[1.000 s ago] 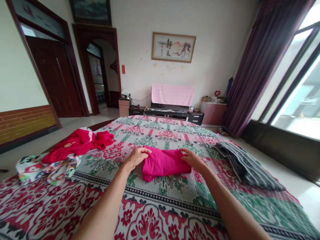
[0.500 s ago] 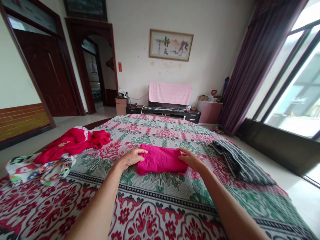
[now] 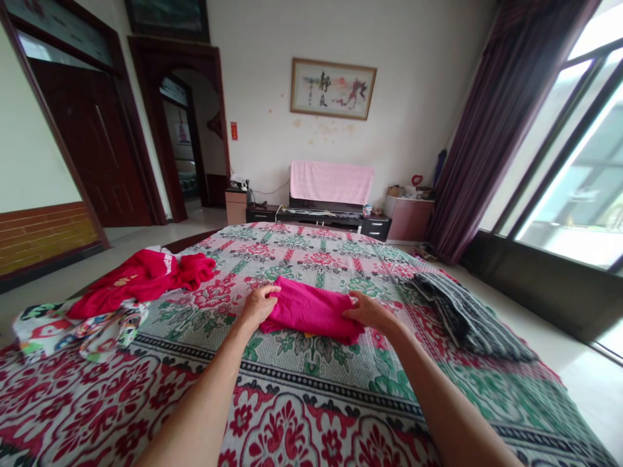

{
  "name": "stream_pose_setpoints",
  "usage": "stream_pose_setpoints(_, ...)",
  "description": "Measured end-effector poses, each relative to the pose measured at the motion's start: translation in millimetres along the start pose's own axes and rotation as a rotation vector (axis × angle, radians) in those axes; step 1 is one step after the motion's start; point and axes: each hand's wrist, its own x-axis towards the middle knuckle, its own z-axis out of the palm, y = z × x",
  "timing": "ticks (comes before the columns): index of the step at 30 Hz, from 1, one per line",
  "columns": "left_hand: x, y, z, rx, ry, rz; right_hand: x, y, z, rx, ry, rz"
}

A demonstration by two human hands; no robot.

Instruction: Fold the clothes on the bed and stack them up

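A bright pink garment, folded into a flat oblong, lies in front of me on the patterned bedspread. What kind of garment it is does not show. My left hand grips its left end, thumb and fingers closed over the edge. At the right end, my right hand pinches the cloth the same way. The bundle sits slightly askew, its left end farther from me than its right. A small yellow spot shows at its near edge.
To the left lie a heap of red clothing and a white cloth with a colourful print. A black-and-white striped folded cloth rests at the right. Beyond the bed stands a low cabinet with a pink-draped television.
The folded pink garment has turned a little, its left end moving away from me and its right end slightly nearer. My left hand has shifted slightly left with it.
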Motion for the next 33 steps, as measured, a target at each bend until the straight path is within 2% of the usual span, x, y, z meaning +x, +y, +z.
stream_pose_setpoints(4,-1.3,6.6,-10.6,0.085,-0.009,-0.031,3.5,1.5,-0.8,-0.159,0.075,-0.024)
stream_pose_setpoints(9,-8.6,18.5,-25.5,0.286,-0.209,-0.225,11.0,-0.3,1.8,-0.265,0.232,-0.151)
stream_pose_setpoints(11,-9.4,18.9,-26.4,0.351,-0.240,-0.229,16.3,2.5,6.7,-0.353,0.267,-0.175)
stream_pose_setpoints(14,-7.4,16.4,-24.1,0.392,-0.214,-0.166,22.6,7.3,14.5,-0.427,0.274,-0.196)
stream_pose_setpoints(18,-4.2,15.4,-20.8,0.366,-0.109,-0.083,22.8,6.0,18.7,-0.396,0.226,-0.251)
stream_pose_setpoints(22,-3.8,17.9,-18.0,0.380,0.030,-0.018,16.2,-3.5,17.0,-0.294,0.244,-0.197)
stream_pose_setpoints(24,-4.1,17.5,-16.1,0.379,0.095,-0.006,11.5,-8.3,15.8,-0.146,0.217,-0.161)
stream_pose_setpoints(27,-4.0,13.8,-14.3,0.335,0.168,-0.029,5.0,-11.8,14.2,0.171,0.048,-0.065)
stream_pose_setpoints(30,-3.9,11.1,-17.1,0.259,0.149,-0.107,1.8,-10.1,11.6,0.215,-0.093,-0.012)
stream_pose_setpoints(33,-5.9,14.4,-25.6,0.216,0.009,-0.235,2.0,-9.1,8.5,0.031,-0.116,-0.076)
